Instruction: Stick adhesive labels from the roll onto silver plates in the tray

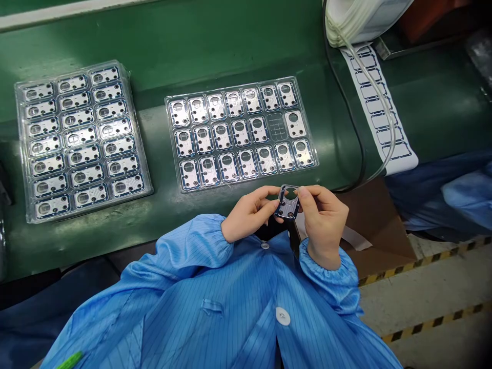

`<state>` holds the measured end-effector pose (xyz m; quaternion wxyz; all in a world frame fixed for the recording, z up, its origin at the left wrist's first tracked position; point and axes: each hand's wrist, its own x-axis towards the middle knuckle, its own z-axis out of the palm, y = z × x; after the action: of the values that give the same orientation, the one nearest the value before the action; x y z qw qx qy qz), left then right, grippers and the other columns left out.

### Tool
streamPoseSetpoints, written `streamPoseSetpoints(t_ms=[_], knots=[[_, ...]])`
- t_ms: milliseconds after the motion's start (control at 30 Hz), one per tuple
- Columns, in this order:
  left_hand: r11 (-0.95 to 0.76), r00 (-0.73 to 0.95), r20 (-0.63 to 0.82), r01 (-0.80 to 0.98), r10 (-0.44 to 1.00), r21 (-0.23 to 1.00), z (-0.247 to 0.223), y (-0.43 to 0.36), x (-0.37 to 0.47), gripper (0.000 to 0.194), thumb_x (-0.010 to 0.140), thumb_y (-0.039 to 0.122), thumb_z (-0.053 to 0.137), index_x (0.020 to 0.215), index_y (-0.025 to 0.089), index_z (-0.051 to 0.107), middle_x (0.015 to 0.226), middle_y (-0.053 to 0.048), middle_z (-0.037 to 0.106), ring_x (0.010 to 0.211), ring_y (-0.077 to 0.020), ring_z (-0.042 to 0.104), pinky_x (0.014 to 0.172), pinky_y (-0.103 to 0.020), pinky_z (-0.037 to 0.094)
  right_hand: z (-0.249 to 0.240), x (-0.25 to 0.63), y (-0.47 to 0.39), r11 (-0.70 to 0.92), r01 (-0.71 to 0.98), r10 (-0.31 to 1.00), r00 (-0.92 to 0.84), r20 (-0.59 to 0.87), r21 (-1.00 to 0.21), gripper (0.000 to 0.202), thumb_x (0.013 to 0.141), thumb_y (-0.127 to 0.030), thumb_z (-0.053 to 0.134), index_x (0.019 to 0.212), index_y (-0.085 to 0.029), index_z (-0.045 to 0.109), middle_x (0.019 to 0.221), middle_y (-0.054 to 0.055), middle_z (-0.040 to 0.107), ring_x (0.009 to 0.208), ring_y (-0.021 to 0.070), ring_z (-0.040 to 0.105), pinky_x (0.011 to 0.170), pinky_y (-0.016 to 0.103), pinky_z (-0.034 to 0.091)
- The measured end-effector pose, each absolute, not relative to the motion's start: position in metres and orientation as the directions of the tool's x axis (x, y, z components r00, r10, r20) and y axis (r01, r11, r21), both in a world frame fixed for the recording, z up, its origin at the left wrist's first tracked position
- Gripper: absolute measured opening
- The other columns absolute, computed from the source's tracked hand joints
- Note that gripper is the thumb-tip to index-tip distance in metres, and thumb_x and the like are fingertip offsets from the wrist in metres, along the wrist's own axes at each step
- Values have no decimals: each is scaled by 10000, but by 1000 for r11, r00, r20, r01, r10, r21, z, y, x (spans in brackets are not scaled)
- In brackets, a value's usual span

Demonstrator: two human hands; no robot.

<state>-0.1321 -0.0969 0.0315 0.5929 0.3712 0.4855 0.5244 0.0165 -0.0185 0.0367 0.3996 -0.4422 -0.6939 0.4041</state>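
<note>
Between my two hands, just past the table's front edge, is a small rectangular metal plate [287,207] with a large round hole and a dark blue border. My left hand [251,211] pinches its left side with thumb and fingers. On the upper right edge, the thumb and fingertips of my right hand [322,215] are closed. Beyond them lies a clear plastic tray [230,183] of similar plates in three rows; one pocket [277,127] in its middle row holds no plate. What my lower fingers do behind the plate is partly hidden.
At the left stands a stack of filled plastic trays [88,211]. A strip of outlined stickers [380,110] runs from a white roll [361,20] at the right, with a black cable [348,102] and clear tube beside it. A cardboard box [380,225] sits below the table edge.
</note>
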Motion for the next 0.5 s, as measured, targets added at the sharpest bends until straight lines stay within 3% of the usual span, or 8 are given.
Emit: streamPoseSetpoints(t_ms=[267, 500], knots=[[149, -36, -163, -254, 986, 956, 39, -96, -135, 368, 977, 346, 493, 1247, 130, 618, 781, -38, 696, 657, -113, 662, 559, -197, 472, 38, 15, -21, 269, 304, 949, -243, 199, -914, 275, 896, -404, 656, 716, -196, 664, 612, -31, 587, 536, 111, 512, 499, 244, 414], [175, -22, -194, -342, 981, 923, 32, -97, -130, 512, 853, 347, 713, 1288, 133, 548, 793, -42, 728, 744, -152, 714, 727, -253, 547, 36, 15, -22, 268, 304, 951, -238, 199, -914, 261, 902, -395, 654, 734, -195, 666, 637, -31, 603, 555, 111, 526, 549, 254, 445]])
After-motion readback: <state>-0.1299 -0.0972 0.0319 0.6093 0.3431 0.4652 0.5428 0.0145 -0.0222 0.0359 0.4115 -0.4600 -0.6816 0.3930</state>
